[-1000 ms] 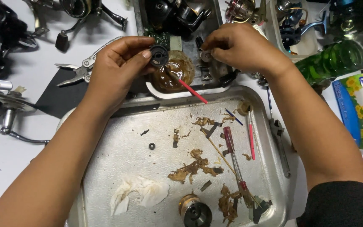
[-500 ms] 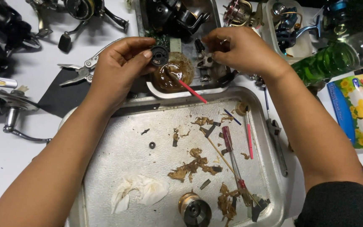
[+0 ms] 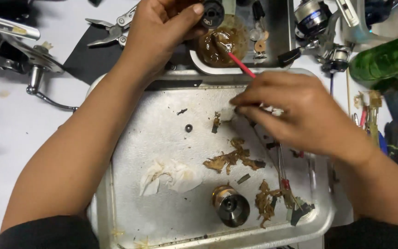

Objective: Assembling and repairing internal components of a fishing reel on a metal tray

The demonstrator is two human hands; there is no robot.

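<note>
— What do we have in the left hand (image 3: 162, 34)?

— We see it curled at the top of the view, thumb and fingers pinching a small black round part (image 3: 213, 13), likely a reel knob or gear. It is held just above a shallow dish of brown grease (image 3: 222, 44), and a red-handled brush (image 3: 238, 62) leans out of that dish toward the right hand.

— And the right hand (image 3: 295, 115)?

— It lies low over the upper middle of the metal tray (image 3: 162, 138), fingers drawn together and pointing left, tips pressed on something small and pale (image 3: 229, 113). The hand is blurred, so we cannot tell whether it pinches that bit or only touches it.

— Where do the two hands sit relative to each other?

— Well apart: the left beyond the tray's far rim, the right inside the tray, with the brush handle running between them.

— What lies around the right hand?

— On the tray we see a tiny black ring (image 3: 189, 128) to the left of its fingertips, brown grease scrapings (image 3: 231, 159) just below them, a crumpled white tissue (image 3: 171, 175) nearer us, and a metal spool (image 3: 230, 205) by the near rim. Thin tools (image 3: 284, 184) lie under the wrist.

— And further out?

— Pliers (image 3: 111, 30) on a black mat left of the left hand, a reel handle (image 3: 33, 78) at the far left, a fishing reel (image 3: 314, 18) and a green bottle (image 3: 388, 60) to the right.
</note>
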